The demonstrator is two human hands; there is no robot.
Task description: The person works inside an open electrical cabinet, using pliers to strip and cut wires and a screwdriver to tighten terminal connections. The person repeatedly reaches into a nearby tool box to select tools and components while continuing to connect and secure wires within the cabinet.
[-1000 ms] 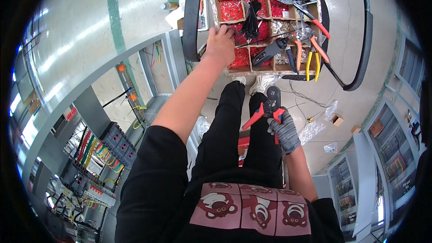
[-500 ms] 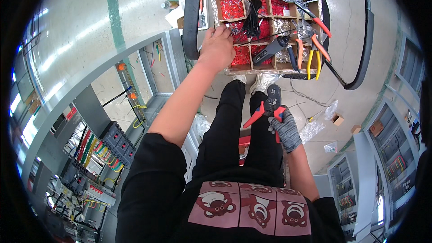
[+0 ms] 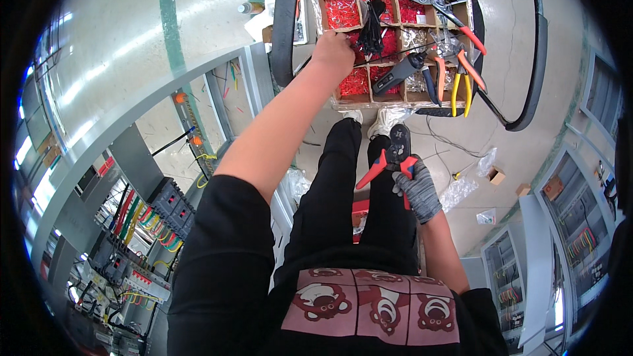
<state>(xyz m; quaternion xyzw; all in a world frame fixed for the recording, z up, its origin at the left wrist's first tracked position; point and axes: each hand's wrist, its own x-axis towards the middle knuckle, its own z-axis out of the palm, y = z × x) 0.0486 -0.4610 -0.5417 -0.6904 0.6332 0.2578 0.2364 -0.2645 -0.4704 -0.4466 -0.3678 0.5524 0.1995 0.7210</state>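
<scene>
My bare left hand reaches into the left middle compartment of a cardboard divided box. Its fingers are curled down among the small parts there; the fingertips and whatever they pinch are hidden. In my right hand, which wears a grey striped glove, is a crimping tool with a black head and red handles. Its head points away from me and its handles are spread apart. Red crimp terminals fill several compartments. A bundle of black cable ties lies across the middle ones.
On the box's right side lie red-handled pliers, yellow-handled pliers and a dark grey handheld tool. Black curved rails flank the box. Open metal cabinets with wiring stand left and right. Plastic bags litter the floor.
My left hand has shifted slightly right and deeper into the compartment, its fingers now more curled. The right hand with the crimping tool stays in place.
</scene>
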